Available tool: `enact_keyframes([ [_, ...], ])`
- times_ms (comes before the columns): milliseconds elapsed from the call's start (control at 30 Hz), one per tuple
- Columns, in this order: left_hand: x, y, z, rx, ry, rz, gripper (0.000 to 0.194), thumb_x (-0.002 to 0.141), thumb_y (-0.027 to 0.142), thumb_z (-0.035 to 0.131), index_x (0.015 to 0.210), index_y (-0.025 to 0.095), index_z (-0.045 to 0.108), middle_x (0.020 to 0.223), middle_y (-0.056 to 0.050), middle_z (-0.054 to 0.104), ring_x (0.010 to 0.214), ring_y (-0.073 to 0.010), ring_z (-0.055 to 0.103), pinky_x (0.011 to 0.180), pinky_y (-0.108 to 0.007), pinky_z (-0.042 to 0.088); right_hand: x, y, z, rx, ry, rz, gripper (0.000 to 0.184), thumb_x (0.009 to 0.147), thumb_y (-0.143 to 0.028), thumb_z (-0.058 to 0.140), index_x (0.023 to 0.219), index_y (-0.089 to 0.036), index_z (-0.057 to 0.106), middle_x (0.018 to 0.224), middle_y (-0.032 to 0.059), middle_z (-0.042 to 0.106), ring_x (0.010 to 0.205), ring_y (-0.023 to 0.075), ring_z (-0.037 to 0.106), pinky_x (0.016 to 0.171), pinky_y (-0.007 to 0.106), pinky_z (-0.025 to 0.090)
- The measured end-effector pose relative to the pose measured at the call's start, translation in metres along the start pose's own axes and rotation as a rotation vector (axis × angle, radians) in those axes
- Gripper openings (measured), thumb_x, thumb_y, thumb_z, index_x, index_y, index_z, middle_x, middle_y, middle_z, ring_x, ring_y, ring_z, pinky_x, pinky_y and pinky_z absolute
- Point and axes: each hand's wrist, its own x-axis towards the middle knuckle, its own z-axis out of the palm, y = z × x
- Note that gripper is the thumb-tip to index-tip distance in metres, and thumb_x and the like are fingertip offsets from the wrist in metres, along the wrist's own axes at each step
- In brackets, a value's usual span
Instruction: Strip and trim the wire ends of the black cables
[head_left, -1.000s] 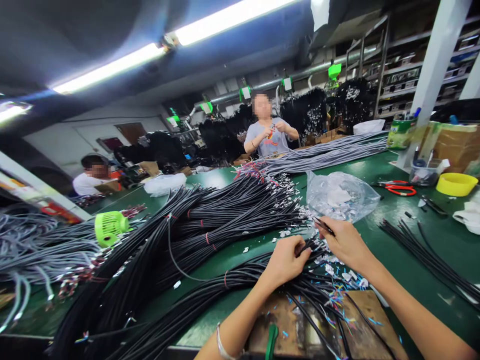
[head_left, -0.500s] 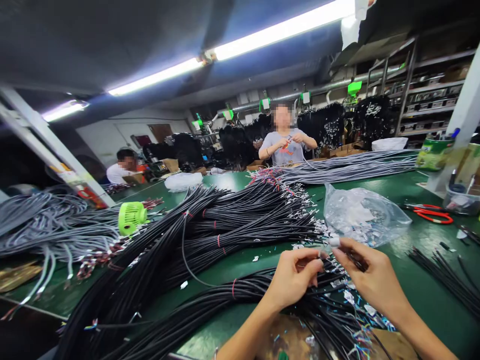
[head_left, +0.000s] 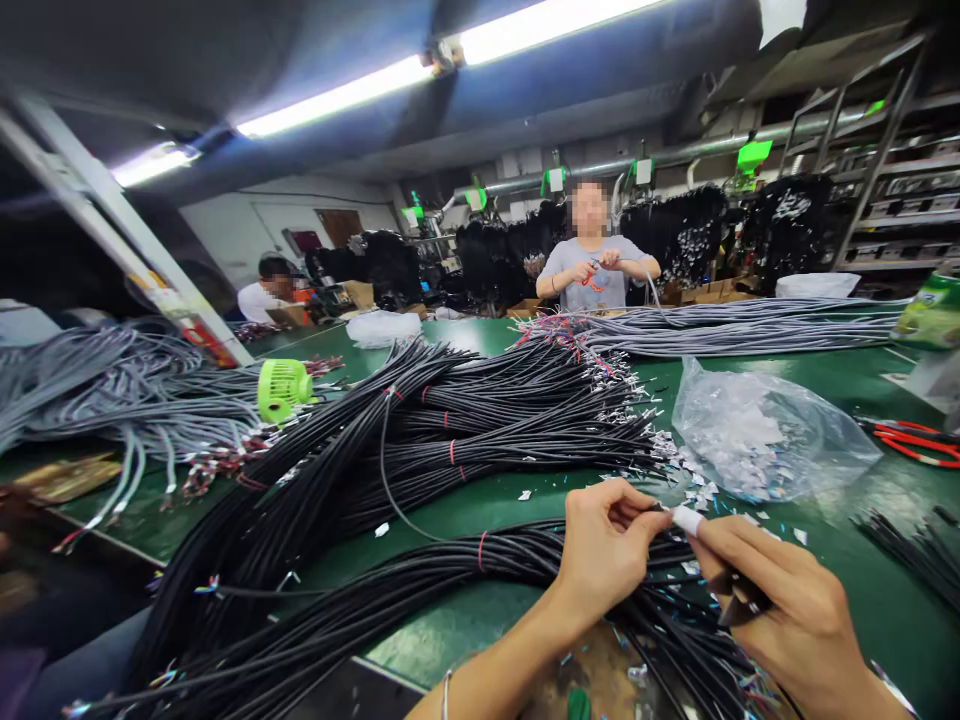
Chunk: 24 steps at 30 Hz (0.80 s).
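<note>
My left hand (head_left: 606, 540) is closed in a pinch above the black cables, its thumb and forefinger on a small dark tip that I cannot make out clearly. Close beside it is my right hand (head_left: 787, 595), fingers curled round a dark, shiny metal tool (head_left: 741, 597) lying against the palm. A white wrap (head_left: 688, 520) covers the right forefinger's tip, almost touching the left fingertips. Beneath both hands, a bundle of black cables (head_left: 442, 570) tied with a red band runs across the green table. Thin coloured wires and white scraps lie around the cable ends.
Bigger black cable bundles (head_left: 405, 450) fill the middle. A clear plastic bag (head_left: 772, 430) of white scraps and red-handled pliers (head_left: 915, 440) lie right. Grey cables (head_left: 750, 328) stretch along the back, before a person (head_left: 596, 270). A green fan (head_left: 285, 390) stands left.
The camera view has shifted slightly. My right hand has turned and lowered, showing more of the metal tool. My left hand keeps its pinch. The person opposite has moved both hands.
</note>
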Motion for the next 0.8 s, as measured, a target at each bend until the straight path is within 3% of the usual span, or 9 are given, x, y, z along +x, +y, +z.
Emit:
enact_keyframes([
  [133, 0.003, 0.003, -0.007, -0.022, 0.070, 0.017, 0.016, 0.070, 0.025, 0.067, 0.064, 0.014, 0.057, 0.054, 0.002, 0.056, 0.043, -0.0092, 0.050, 0.042, -0.020, 0.039, -0.008, -0.007, 0.011, 0.042, -0.155, -0.079, 0.052, 0.062, 0.001, 0.037, 0.101, -0.022, 0.062, 0.065, 0.0007, 0.061, 0.052, 0.0143, 0.059, 0.047, 0.025, 0.044],
  [167, 0.003, 0.004, -0.008, -0.011, 0.075, 0.033, 0.017, 0.070, 0.025, 0.068, 0.063, 0.014, 0.057, 0.055, 0.001, 0.057, 0.045, -0.0097, 0.051, 0.044, -0.020, 0.040, -0.010, -0.006, 0.014, 0.022, -0.127, -0.077, 0.051, 0.065, 0.000, 0.038, 0.104, -0.023, 0.062, 0.067, 0.0010, 0.064, 0.054, 0.0151, 0.061, 0.048, 0.026, 0.045],
  [300, -0.002, 0.006, -0.010, 0.115, 0.095, 0.150, 0.017, 0.071, 0.023, 0.068, 0.060, 0.014, 0.059, 0.060, -0.001, 0.061, 0.055, -0.0116, 0.054, 0.050, -0.020, 0.042, -0.016, 0.001, 0.016, -0.223, 0.204, 0.073, 0.040, 0.076, -0.010, 0.058, 0.113, -0.026, 0.058, 0.079, 0.0047, 0.071, 0.060, 0.0200, 0.066, 0.057, 0.031, 0.050],
  [333, -0.003, 0.006, -0.010, 0.140, 0.103, 0.177, 0.017, 0.071, 0.022, 0.068, 0.059, 0.014, 0.059, 0.061, -0.001, 0.061, 0.057, -0.0118, 0.055, 0.052, -0.020, 0.042, -0.015, 0.003, 0.015, -0.259, 0.226, 0.094, 0.040, 0.077, -0.012, 0.061, 0.115, -0.026, 0.057, 0.082, 0.0055, 0.072, 0.060, 0.0207, 0.066, 0.058, 0.032, 0.050],
  [500, -0.005, 0.006, -0.011, 0.185, 0.113, 0.244, 0.016, 0.072, 0.021, 0.068, 0.059, 0.015, 0.062, 0.059, 0.000, 0.060, 0.057, -0.0114, 0.053, 0.053, -0.020, 0.042, -0.010, 0.004, 0.011, -0.186, 0.077, -0.007, 0.051, 0.081, -0.007, 0.054, 0.127, -0.027, 0.049, 0.085, 0.0037, 0.073, 0.059, 0.0187, 0.068, 0.053, 0.028, 0.050],
  [633, -0.004, 0.008, -0.013, 0.153, 0.013, 0.230, 0.010, 0.074, 0.021, 0.066, 0.068, 0.014, 0.067, 0.062, -0.002, 0.062, 0.055, -0.0116, 0.055, 0.053, -0.021, 0.043, -0.007, 0.006, 0.013, -0.141, 0.067, 0.025, 0.048, 0.082, -0.009, 0.052, 0.127, -0.025, 0.053, 0.086, 0.0045, 0.073, 0.055, 0.0166, 0.067, 0.051, 0.025, 0.051],
  [800, -0.006, 0.011, -0.012, 0.054, -0.197, 0.157, 0.020, 0.083, 0.021, 0.053, 0.071, 0.011, 0.066, 0.056, 0.000, 0.053, 0.045, -0.0084, 0.050, 0.046, -0.019, 0.039, -0.005, 0.008, 0.014, -0.108, 0.033, 0.145, 0.038, 0.085, -0.015, 0.049, 0.121, -0.023, 0.058, 0.064, 0.0005, 0.069, 0.043, 0.0133, 0.059, 0.043, 0.022, 0.046],
])
